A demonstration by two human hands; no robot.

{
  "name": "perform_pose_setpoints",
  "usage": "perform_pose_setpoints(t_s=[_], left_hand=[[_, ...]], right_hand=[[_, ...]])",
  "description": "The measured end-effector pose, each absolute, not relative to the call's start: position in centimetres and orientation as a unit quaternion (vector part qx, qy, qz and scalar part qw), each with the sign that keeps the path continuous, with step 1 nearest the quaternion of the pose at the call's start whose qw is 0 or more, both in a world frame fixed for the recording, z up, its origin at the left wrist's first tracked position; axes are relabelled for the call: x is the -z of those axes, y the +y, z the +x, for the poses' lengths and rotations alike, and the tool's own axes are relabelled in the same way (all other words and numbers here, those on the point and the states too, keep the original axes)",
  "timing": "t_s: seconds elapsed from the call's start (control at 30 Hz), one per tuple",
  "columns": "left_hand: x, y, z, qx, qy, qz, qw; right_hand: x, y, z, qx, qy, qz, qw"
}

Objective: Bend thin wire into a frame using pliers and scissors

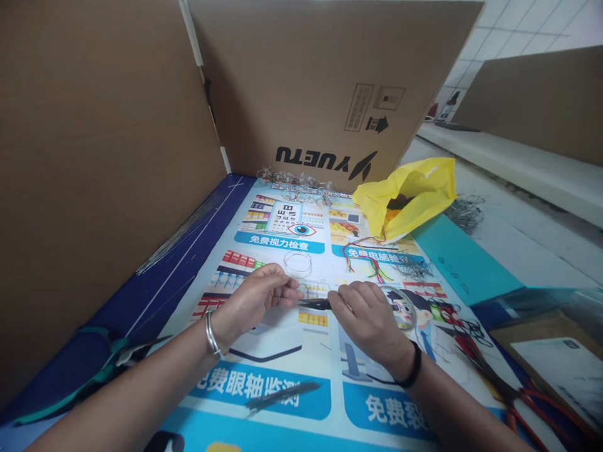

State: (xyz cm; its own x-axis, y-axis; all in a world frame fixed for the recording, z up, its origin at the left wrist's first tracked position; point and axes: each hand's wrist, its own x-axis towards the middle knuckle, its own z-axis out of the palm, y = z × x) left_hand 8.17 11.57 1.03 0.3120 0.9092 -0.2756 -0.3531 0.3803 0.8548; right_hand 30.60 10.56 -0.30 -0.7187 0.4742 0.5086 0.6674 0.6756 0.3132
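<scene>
My right hand (pixel 365 317) is wrapped round a pair of pliers (pixel 316 304), whose dark narrow jaws point left; its palm hides the handles. At the tip of the jaws my left hand (pixel 273 289) is closed in a pinch on a thin wire, most of it too fine to follow. Just above those fingers is a round loop of thin wire (pixel 298 264). A bundle of short dark wires (pixel 282 397) lies on the printed sheet below my hands. Beyond my right wrist is a clear ring-shaped object (pixel 406 307), partly hidden by that hand.
Cardboard panels (pixel 330 81) wall the back and left. Tangled wire pieces (pixel 296 179) lie at the back. A yellow bag (pixel 409 194) and coloured cords (pixel 377 267) sit behind my right hand. Red-handled scissors (pixel 522 395) lie right, teal-handled pliers (pixel 101 370) left, long straight wires (pixel 176 238) further back.
</scene>
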Motion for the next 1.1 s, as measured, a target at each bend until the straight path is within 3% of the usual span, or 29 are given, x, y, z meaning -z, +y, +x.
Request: perform_pose_setpoints(t_s=[1.1], left_hand=[[-1.08, 11.28, 8.48, -0.426, 0.412, 0.343, 0.729]], right_hand=[[0.39, 10.50, 30.62, 0.233, -0.902, -0.313, 0.186]])
